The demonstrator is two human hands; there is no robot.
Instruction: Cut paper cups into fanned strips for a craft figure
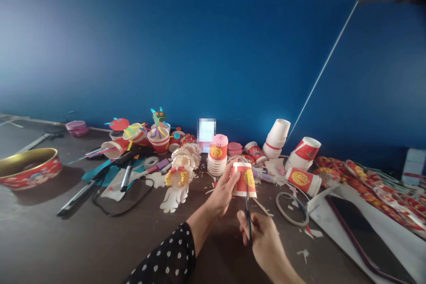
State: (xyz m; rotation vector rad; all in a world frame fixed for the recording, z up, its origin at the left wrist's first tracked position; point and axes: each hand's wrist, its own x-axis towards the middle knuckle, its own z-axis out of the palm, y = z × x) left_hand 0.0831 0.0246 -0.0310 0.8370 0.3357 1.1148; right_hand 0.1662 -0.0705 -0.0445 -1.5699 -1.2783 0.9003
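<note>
Head view, starting from the far left: anything near the work?

Only a red-and-gold bowl (pixel 36 175), well apart on the surface (pixel 159 230); then, just behind the hands, a stack of cups (pixel 218 165) with a pink top.

And the left grip (pixel 222 193)?

Closed around the left side of a red-and-white paper cup (pixel 242 175), some fingers hidden behind. Seemingly held up off the surface, in front of the body.

Step in hand?

Cutting, judging by the scissors (pixel 248 217): metal lying over the yellow emblem (pixel 251 178), in from the lower edge. Impossible to tell how far apart the blades stand.

Next move?

Probably calls for a steady cup and blades kept in line with the wall.

Pointing which way?

Wider end down and toward the wearer, apparently; narrower end up and away. Long axis near upright in view, leaning slightly, almost in line with the scissors.

Right grip (pixel 264 234)?

Curled closed around the dark handles.

Further right?

A tipped cup (pixel 302 180), then a phone (pixel 369 237) on a white sheet (pixel 321 206).
</note>
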